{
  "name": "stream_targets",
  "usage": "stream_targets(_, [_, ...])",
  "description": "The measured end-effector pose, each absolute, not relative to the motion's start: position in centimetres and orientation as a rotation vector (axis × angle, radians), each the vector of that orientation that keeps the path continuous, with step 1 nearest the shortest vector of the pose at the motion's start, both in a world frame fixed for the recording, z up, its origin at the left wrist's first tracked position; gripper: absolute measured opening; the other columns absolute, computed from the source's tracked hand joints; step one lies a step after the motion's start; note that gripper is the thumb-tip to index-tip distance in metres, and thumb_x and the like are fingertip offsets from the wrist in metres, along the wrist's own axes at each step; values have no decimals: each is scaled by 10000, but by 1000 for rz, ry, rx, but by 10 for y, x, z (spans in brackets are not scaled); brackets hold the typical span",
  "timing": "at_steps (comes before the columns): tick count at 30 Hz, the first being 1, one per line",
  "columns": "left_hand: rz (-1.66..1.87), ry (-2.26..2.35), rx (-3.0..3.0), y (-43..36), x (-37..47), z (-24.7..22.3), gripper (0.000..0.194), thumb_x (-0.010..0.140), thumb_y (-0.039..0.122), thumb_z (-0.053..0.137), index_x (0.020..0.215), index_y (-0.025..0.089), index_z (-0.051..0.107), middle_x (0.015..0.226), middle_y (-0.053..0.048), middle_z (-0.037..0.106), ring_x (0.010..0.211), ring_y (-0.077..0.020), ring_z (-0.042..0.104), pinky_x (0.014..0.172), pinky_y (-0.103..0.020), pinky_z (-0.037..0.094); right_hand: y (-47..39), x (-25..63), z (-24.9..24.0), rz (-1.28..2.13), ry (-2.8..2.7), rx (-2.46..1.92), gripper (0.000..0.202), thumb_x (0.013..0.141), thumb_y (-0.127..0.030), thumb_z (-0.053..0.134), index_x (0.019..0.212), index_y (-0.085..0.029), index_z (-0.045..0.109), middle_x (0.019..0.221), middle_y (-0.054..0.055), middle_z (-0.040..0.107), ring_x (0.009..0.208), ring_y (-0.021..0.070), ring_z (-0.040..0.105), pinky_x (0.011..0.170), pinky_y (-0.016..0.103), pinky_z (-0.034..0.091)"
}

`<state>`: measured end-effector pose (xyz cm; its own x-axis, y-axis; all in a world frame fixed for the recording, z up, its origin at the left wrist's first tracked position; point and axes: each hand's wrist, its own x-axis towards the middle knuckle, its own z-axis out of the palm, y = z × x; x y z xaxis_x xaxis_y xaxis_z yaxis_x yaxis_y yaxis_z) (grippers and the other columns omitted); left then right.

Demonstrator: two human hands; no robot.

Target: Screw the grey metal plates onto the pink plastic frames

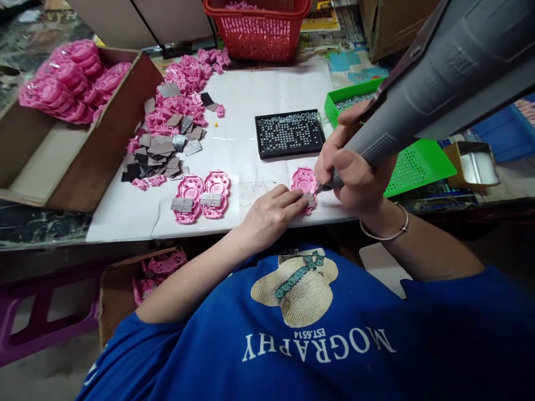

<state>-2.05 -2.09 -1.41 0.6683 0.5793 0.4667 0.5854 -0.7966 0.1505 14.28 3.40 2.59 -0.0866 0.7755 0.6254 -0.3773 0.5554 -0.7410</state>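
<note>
My right hand (355, 172) is wrapped round a large grey electric screwdriver (388, 122), its tip slanting down to a pink plastic shell (304, 179) on the white work surface. My left hand (276, 214) presses its closed fingertips on that shell and on the small grey metal plate (310, 199) lying across it. The screwdriver's tip is at the plate's right edge; whether a screw is under it I cannot tell. Further left lie two more pink shells (189, 189) (217, 186), side by side, each with grey plates across its lower half.
A black screw tray (290, 133) lies ahead, with green trays (422, 167) to the right. Loose grey plates (161, 146) and small pink parts (184, 78) are heaped at left, beside a cardboard box (100, 133) of bagged pink shells. A red basket (259, 33) stands behind.
</note>
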Motion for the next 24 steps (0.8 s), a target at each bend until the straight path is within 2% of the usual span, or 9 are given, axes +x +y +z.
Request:
stream_targets(4, [-867, -1018, -2858, -20, -20, -17, 233, 1014, 173, 459, 1125, 123, 657, 1089, -109, 712, 866, -167, 577, 769, -279, 536, 36, 142, 22, 1016, -1346, -384, 286, 785, -378, 747, 982, -293, 559, 577, -109, 488, 380, 71, 373, 385, 239, 368])
stream_targets(10, [-877, -1034, -2862, -19, -21, -18, 222, 1009, 170, 469, 1088, 140, 674, 1087, -102, 713, 865, -169, 584, 760, -283, 535, 43, 149, 33, 983, -1337, -405, 332, 773, -397, 753, 1060, -340, 599, 601, -96, 547, 378, 103, 442, 369, 276, 380])
stream_targets(17, [-1065, -1069, -2877, -20, -23, -16, 191, 953, 141, 577, 1112, 133, 682, 1150, -130, 695, 871, -166, 612, 758, -289, 552, 55, 205, 70, 591, -1299, -481, 313, 742, -433, 780, 1004, -301, 669, 577, -84, 513, 358, 86, 425, 309, 269, 307])
stream_targets(20, [-1078, -1094, -2878, -18, -24, -16, 178, 947, 153, 596, 1096, 138, 691, 1171, -140, 686, 890, -171, 629, 764, -294, 561, 62, 234, 64, 500, -1299, -590, 293, 776, -425, 764, 1031, -316, 668, 592, -77, 518, 391, 93, 461, 343, 270, 331])
stream_targets(24, [-1054, -1046, -2897, -14, -22, -14, 175, 935, 146, 613, 1096, 141, 680, 1080, -109, 714, 873, -181, 628, 745, -298, 564, 67, 254, 46, 465, -1278, -686, 307, 768, -446, 776, 1029, -347, 647, 598, -76, 521, 399, 107, 462, 368, 291, 358])
